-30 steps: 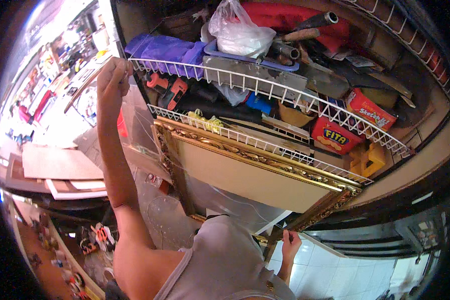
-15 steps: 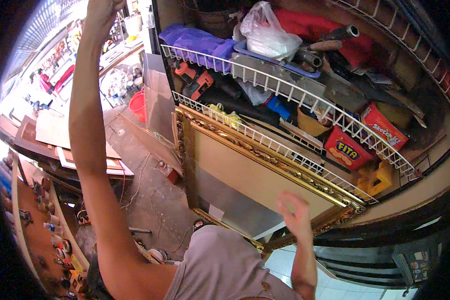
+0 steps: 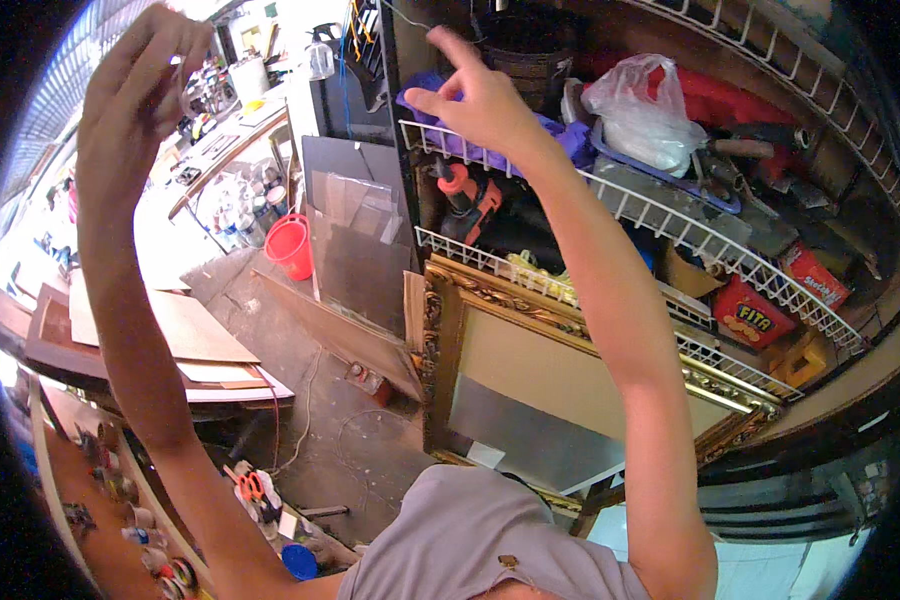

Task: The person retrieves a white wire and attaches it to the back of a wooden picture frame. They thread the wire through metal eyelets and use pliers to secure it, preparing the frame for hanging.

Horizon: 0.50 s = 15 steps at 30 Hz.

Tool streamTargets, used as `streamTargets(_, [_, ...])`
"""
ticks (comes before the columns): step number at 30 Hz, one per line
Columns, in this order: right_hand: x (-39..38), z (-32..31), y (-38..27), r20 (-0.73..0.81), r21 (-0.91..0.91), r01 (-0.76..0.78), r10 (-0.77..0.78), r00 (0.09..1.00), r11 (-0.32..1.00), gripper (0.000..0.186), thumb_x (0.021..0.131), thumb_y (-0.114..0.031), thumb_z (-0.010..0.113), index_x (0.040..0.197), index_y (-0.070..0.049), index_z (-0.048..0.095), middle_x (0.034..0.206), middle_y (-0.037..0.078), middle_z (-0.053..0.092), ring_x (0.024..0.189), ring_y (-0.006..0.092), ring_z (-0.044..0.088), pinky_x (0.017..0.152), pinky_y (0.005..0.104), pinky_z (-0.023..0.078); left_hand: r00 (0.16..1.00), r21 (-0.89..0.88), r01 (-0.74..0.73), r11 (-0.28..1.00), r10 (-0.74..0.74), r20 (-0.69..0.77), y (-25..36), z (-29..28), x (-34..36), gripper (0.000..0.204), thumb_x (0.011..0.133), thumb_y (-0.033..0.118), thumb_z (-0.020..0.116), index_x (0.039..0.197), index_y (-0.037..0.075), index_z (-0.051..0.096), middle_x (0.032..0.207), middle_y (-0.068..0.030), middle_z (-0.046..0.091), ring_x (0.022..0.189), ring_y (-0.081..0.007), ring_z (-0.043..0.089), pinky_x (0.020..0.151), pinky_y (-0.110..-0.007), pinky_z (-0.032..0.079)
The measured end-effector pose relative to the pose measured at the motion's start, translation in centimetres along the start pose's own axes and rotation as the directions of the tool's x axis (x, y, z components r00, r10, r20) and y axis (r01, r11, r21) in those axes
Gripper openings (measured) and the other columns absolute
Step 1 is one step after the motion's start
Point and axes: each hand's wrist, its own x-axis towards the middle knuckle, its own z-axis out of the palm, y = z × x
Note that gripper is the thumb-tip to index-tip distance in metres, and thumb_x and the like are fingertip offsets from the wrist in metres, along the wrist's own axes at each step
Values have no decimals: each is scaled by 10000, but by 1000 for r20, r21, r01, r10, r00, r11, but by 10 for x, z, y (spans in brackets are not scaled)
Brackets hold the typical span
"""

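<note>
My left hand is raised at the upper left with its fingers bent together. Whatever it may hold is hidden or too small to name. My right hand reaches up before the shelf, index finger stretched out and thumb apart, with nothing visible in it. Behind it lies a purple cloth on the upper wire shelf. A thin pale wire ends close to the right index fingertip; I cannot tell whether they touch.
An ornate gold frame leans against the shelving, below an orange-and-black power tool. A plastic bag sits on the upper shelf. A red bucket stands on the floor, beside leaning panels. Boards lie on a table at left.
My right hand has risen from in front of the gold frame to the upper shelf. My left hand has come lower and further left. The view has shifted, with the shelving now further right.
</note>
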Motion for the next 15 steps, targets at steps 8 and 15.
streamTargets(8, [25, 74, 7, -373, -27, 48, -54, 926, 999, 520, 786, -346, 755, 1168, -91, 512, 909, 174, 695, 788, 402, 670, 700, 486, 528, 856, 694, -481, 536, 458, 241, -74, -167, -34, 363, 992, 220, 544, 1226, -57, 532, 1024, -73, 574, 722, -50, 463, 599, -158, 372])
streamTargets(15, [92, 28, 47, -218, -557, -187, 74, 973, 809, 377, 934, -431, 514, 1007, -118, 713, 988, 210, 684, 945, 436, 644, 856, 532, 513, 841, 901, -433, -2, 359, 405, -87, -220, -67, 349, 994, 128, 536, 1267, -78, 470, 1219, -154, 595, 947, -151, 624, 768, -208, 481])
